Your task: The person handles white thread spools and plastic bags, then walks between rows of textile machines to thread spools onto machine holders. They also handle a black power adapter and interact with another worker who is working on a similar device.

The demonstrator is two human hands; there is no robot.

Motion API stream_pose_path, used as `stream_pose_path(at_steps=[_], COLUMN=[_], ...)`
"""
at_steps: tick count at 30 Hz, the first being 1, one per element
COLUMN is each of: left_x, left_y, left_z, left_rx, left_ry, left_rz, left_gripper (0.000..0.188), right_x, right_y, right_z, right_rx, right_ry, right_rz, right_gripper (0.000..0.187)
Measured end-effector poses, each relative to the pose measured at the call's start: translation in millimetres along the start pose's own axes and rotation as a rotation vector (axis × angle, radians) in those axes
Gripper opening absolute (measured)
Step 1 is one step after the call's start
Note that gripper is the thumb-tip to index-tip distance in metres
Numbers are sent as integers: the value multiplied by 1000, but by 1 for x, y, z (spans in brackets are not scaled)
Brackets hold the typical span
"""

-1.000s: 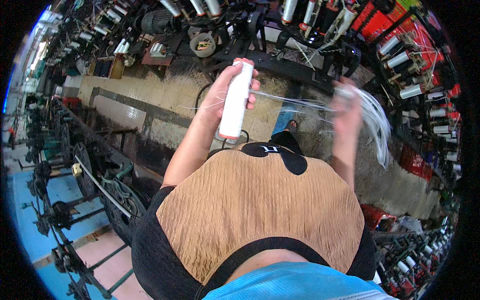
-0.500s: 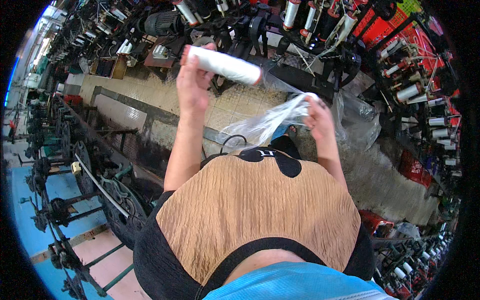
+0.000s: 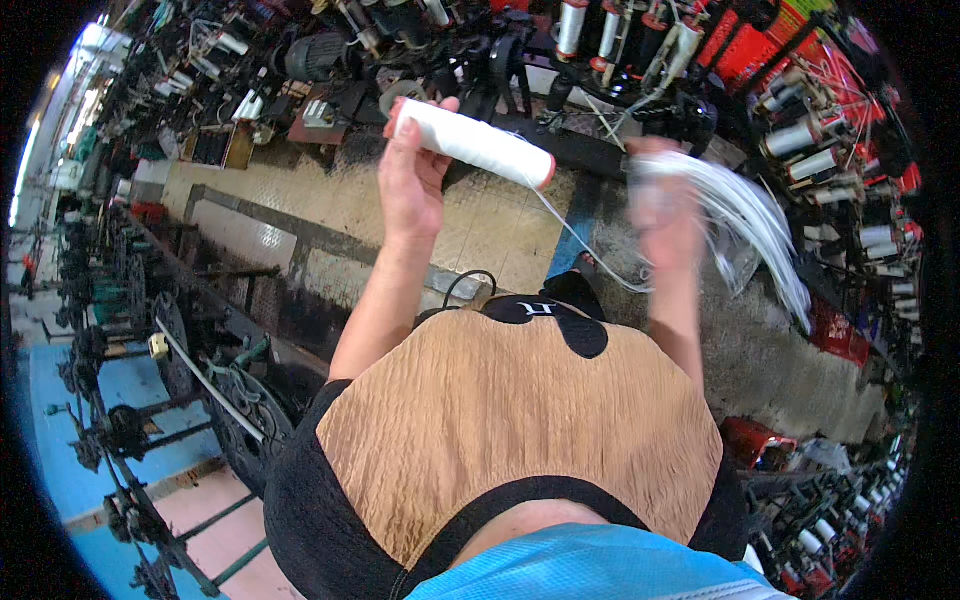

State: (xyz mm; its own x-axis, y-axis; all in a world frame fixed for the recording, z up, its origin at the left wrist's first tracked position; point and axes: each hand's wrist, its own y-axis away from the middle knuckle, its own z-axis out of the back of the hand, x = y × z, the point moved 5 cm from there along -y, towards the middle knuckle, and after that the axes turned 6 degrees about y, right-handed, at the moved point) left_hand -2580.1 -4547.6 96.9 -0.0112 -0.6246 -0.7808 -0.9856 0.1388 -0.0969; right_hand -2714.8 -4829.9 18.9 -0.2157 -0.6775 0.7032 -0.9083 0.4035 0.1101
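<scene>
Upper-left glare, dark bent rim, probable motion blur on one of the hands (image 3: 664, 218)

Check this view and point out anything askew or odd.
Only the bundle of white strands stands out: it trails loose from the blurred right hand, whereas the white spool in the left hand looks evenly wound. A slack thread sags between the hands. No damage shows clearly.

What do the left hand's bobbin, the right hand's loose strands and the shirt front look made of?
Bobbin: smooth, tightly wound white thread or filament, perhaps synthetic; its evenly coloured red ends suggest plastic.
Loose strands: probably similar filament, faintly glossy and limp, though motion blurs them.
Shirt front: tan fabric, vertically crinkled; fibre unclear.
</scene>
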Motion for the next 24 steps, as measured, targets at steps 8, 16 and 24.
stream_pose_path(at_steps=[8, 16, 24], left_x=[-41, -14, -41], left_y=[-10, 2, -12], left_z=[24, 8, 21], left_rx=[-37, -14, -33], left_ry=[59, 40, -36], left_rz=[-185, -51, -126], left_gripper=[46, 46, 54], right_x=[43, 45, 16], right_y=[20, 5, 3], right_z=[98, 43, 65], right_rx=[-361, -226, -19], right_ry=[353, -40, 227], right_rz=[68, 180, -101], right_gripper=[21, 34, 24])
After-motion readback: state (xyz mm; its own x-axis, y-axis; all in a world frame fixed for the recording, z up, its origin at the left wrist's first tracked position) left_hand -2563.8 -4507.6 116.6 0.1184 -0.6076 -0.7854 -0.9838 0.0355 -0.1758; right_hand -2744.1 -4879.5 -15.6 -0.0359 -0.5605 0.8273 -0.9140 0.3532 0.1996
